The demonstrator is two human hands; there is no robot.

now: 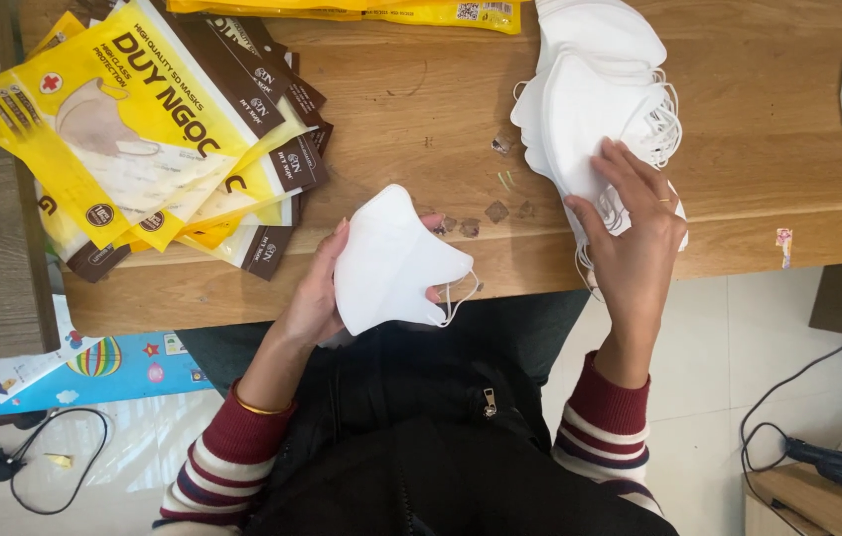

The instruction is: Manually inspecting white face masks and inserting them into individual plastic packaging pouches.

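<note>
The left hand (320,288) grips one folded white mask (391,260), held left of the mask stack (590,109). The right hand (634,233) rests spread and flat on that stack's near edge.

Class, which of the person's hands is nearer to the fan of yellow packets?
Left. The left hand holds a white mask just right of the yellow packets; the right hand rests on the mask pile, farther away.
</note>
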